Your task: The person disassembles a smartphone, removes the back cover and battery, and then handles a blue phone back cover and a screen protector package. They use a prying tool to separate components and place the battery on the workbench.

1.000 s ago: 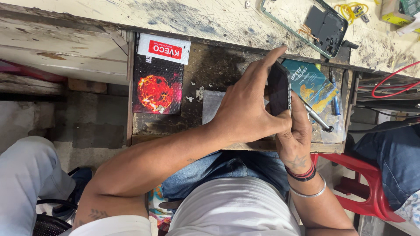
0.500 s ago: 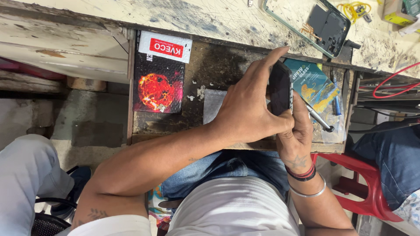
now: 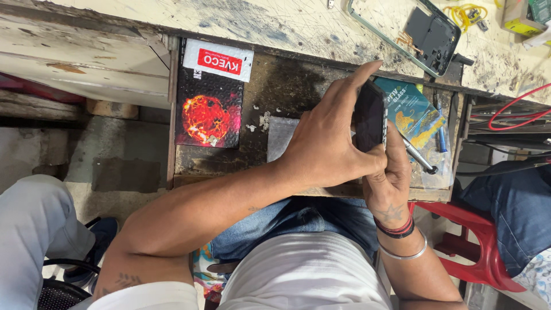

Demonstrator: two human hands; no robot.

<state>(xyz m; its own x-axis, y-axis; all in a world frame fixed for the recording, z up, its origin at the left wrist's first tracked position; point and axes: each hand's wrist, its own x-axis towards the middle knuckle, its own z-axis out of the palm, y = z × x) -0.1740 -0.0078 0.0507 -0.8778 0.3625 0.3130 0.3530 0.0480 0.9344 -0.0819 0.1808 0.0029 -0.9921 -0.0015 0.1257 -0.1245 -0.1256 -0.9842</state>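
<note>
Black and glossy, the smartphone [image 3: 369,116] stands on edge above the open wooden drawer [image 3: 229,166], pinched between both hands: the left hand [image 3: 330,146] wraps its face, index finger extended, while the right hand [image 3: 390,172] grips from below.

A scratched pale worktop [image 3: 275,23] carries a bare phone frame [image 3: 427,34] and yellow wire [image 3: 468,12]. Below, an open wooden drawer [image 3: 287,92] holds a black packet with a red fiery ball [image 3: 208,112], a teal packet [image 3: 410,109] and a screwdriver [image 3: 418,156]. A red plastic stool [image 3: 485,252] stands at right.

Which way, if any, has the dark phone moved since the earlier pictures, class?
No. The dark phone sits in the same spot beside the teal packet in the open drawer, gripped by left hand and right hand.
</note>
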